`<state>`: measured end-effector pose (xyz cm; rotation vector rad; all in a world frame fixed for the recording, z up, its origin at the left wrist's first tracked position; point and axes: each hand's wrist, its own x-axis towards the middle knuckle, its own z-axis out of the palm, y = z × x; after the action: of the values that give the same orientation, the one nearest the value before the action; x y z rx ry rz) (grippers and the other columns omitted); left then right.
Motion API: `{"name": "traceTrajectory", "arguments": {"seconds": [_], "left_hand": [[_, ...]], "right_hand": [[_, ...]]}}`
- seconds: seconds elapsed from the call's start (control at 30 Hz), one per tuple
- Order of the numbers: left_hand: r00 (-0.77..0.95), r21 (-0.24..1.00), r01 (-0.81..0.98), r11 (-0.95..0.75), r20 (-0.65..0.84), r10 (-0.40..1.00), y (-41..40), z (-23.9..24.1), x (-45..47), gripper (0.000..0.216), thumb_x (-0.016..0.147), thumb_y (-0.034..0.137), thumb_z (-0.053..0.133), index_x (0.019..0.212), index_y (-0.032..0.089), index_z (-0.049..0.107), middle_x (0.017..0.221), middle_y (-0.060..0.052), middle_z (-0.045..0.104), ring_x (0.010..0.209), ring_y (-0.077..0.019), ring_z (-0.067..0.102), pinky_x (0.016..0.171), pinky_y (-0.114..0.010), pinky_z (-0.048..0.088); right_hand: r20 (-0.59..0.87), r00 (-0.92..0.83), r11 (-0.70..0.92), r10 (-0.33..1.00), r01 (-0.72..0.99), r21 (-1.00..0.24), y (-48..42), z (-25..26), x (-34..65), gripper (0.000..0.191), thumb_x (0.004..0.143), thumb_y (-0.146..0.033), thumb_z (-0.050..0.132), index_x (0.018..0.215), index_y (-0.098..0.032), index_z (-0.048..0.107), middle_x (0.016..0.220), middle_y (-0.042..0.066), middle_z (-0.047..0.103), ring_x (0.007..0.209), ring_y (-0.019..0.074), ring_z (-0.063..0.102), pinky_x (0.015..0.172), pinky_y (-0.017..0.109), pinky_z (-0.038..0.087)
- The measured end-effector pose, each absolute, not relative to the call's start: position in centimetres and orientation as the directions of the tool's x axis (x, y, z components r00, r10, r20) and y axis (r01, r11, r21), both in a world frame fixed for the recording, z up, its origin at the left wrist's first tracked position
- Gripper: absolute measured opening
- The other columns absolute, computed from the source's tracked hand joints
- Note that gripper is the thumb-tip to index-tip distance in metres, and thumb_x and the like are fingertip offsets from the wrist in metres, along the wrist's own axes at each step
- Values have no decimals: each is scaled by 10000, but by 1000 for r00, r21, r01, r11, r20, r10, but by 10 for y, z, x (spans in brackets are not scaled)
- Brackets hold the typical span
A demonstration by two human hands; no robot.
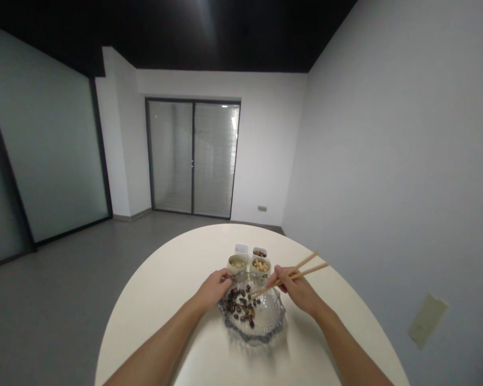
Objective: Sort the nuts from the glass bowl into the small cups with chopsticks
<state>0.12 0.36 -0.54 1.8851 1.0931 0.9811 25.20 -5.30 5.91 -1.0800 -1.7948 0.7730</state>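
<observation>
Two slim, pale wooden chopsticks sit in the grip of the right hand, which is at the right side of a clear, round glass bowl with a scalloped rim. The grip is closed around the sticks partway along their length. The left hand grasps the bowl's rim at its far left, seemingly to steady it. The bowl rests on a round, cream-white table.

The step in hand looks like picking with the sticks among small, dark, glossy pieces, strewn mostly over the bowl's left half. The next move would call for bringing the tips together squarely on one piece, as these may well slip. Whether anything is pinched there now, I cannot tell.

The chopsticks' long axis slants across the bowl's right rim: the tips point leftward and down into the bowl, close together, while the thick ends spread apart, up and to the right beyond it.

Just past the bowl's far rim stand four small, white or cream containers; the near right one holds beige, nut-like pieces.
</observation>
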Motion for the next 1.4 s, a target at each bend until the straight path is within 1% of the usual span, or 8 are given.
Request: {"name": "traceTrajectory", "arguments": {"seconds": [0.13,0.33,0.57,0.7,0.8,0.9,1.2,1.4], "left_hand": [[350,866,339,-368,247,904,4,-7,1,246,734,253,459,875,147,630,844,-28,655,803,-186,576,743,-275,415],[348,873,326,-362,245,905,5,-8,0,232,727,247,463,860,146,624,819,-24,642,787,-184,572,721,-272,410],[345,851,367,-376,251,904,5,-8,0,237,726,242,449,856,145,621,800,-19,626,759,-176,549,691,-269,389],[351,859,351,-373,249,903,6,-8,0,247,728,241,452,869,145,630,852,-32,650,811,-189,569,730,-275,404],[356,865,331,-378,257,899,6,-8,1,250,727,235,455,879,145,633,882,-41,663,843,-197,583,763,-282,415],[350,873,324,-363,246,904,5,-8,1,245,722,227,448,870,145,625,864,-41,662,818,-196,584,758,-286,421],[352,868,315,-383,267,897,5,-9,0,237,722,227,443,852,147,624,849,-34,654,803,-184,580,746,-273,420],[352,870,312,-381,266,897,6,-9,1,244,717,225,447,855,146,632,848,-33,658,804,-185,578,745,-271,417]], "right_hand": [[291,-249,371,924,392,-842,-55,60,259,662,937,-626,380,647,-147,734,523,23,522,503,123,408,482,251,297],[249,-314,377,916,464,-801,-57,58,254,654,953,-599,379,648,-155,749,489,3,448,495,118,392,479,251,285],[321,-354,455,879,417,-787,-59,54,243,583,932,-608,430,781,-157,768,557,7,490,534,124,429,495,242,319],[342,-273,430,899,401,-809,-58,58,250,652,943,-619,383,682,-145,746,522,11,487,499,115,399,475,244,297],[274,-322,395,906,412,-821,-59,59,253,695,953,-615,354,606,-146,730,485,6,451,482,111,382,463,246,275],[221,-375,386,900,453,-803,-60,57,249,680,956,-609,357,642,-152,751,473,-6,414,480,113,383,457,244,267],[382,-433,563,816,447,-695,-55,47,231,486,967,-518,432,848,-180,761,637,12,572,592,133,466,539,234,358],[419,-375,558,827,462,-689,-52,48,238,525,982,-519,389,860,-176,768,661,33,601,597,140,477,539,235,365]]}}
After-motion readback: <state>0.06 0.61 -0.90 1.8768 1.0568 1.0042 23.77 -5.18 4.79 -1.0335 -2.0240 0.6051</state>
